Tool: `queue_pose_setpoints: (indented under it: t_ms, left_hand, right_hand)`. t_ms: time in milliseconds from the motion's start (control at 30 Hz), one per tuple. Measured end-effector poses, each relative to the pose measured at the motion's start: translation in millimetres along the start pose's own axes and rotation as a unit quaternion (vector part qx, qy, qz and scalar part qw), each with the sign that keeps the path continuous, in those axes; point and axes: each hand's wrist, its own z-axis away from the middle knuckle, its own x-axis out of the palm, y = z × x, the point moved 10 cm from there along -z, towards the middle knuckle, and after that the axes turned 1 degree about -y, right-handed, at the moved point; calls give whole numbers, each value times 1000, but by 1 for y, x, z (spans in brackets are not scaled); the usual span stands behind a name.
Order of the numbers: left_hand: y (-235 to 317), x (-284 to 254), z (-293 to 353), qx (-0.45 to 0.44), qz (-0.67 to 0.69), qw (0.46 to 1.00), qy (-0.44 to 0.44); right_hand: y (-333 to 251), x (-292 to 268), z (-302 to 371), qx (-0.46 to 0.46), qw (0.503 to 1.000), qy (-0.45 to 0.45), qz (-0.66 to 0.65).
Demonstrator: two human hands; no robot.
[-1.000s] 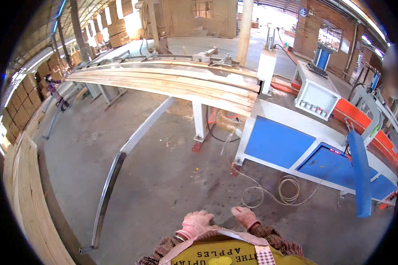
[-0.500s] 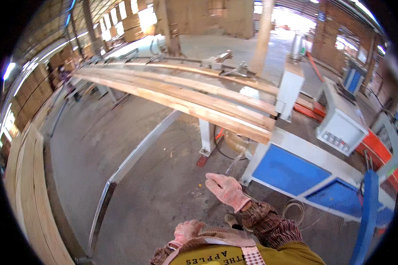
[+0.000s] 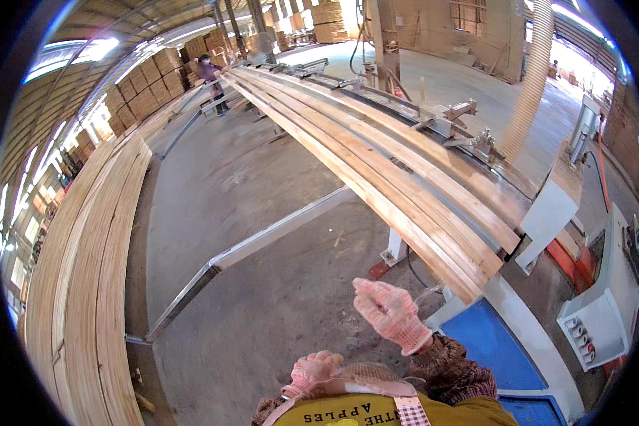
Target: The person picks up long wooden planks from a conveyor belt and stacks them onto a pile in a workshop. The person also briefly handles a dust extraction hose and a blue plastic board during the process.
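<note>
My right hand [image 3: 392, 312], in a pale pink knit glove, is raised in front of me near the cut ends of several long wooden boards [image 3: 405, 213]. Its fingers are loosely bent with a gap by the thumb, holding nothing and apart from the wood. Low against my apron [image 3: 376, 370] is my left hand [image 3: 314, 370], gloved alike, its fingers curled in; whatever they may hold is hidden. The boards lie side by side along a long machine bed, running away to the far left, with their near ends over a blue and white machine housing [image 3: 493, 341].
A metal rail [image 3: 284, 227] crosses the floor at left centre. Stacked long boards [image 3: 96, 284] lie along the left side. Another person [image 3: 211, 82] stands at the far end. A white control box [image 3: 596, 312] with knobs and a ribbed hose [image 3: 529, 78] are on the right.
The view has swung left, bringing the board stack and the far person more fully into sight. My right hand stays raised and my left stays near the apron.
</note>
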Motion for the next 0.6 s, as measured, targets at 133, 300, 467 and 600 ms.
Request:
queue_pose_setpoints:
  t_ms: [133,300,467,600]
  left_hand:
    - [15,-23,9,-1,-6,997,75]
    - [13,-31,21,-14,1,994,108]
    - [10,-34,26,-13,44,987,156]
    - [26,-41,18,-42,6,995,93]
  right_hand:
    - [4,-33,-12,1,999,38,27]
    - [-16,-69,-35,-33,990,21,134]
    - [23,-104,-92,-92,956,91,262]
    - [155,-181,-151,13,897,138,419]
